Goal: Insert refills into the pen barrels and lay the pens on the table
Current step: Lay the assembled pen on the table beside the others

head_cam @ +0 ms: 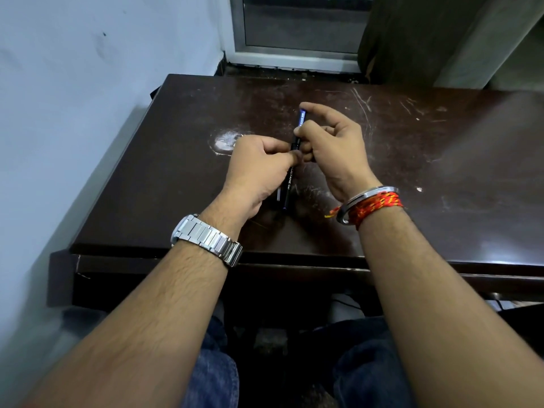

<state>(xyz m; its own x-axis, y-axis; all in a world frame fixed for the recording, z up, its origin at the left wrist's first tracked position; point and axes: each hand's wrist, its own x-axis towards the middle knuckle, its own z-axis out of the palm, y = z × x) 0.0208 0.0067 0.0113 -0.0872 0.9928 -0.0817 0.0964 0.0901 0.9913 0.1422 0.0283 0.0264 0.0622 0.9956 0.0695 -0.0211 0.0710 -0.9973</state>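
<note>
Our left hand (pixel 259 166) and right hand (pixel 329 142) both pinch one dark pen (pixel 295 142) above the table (pixel 441 172); another pen (pixel 287 191) lies beneath.

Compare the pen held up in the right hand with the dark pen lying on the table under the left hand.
The blue-ended pen is pinched in the right hand, off the table and pointing away; the dark printed pen lies flat on the scratched brown table, partly under the left hand. The held one shows a blue end, the lying one white lettering. Both are slim, dark and run roughly the same way.
</note>
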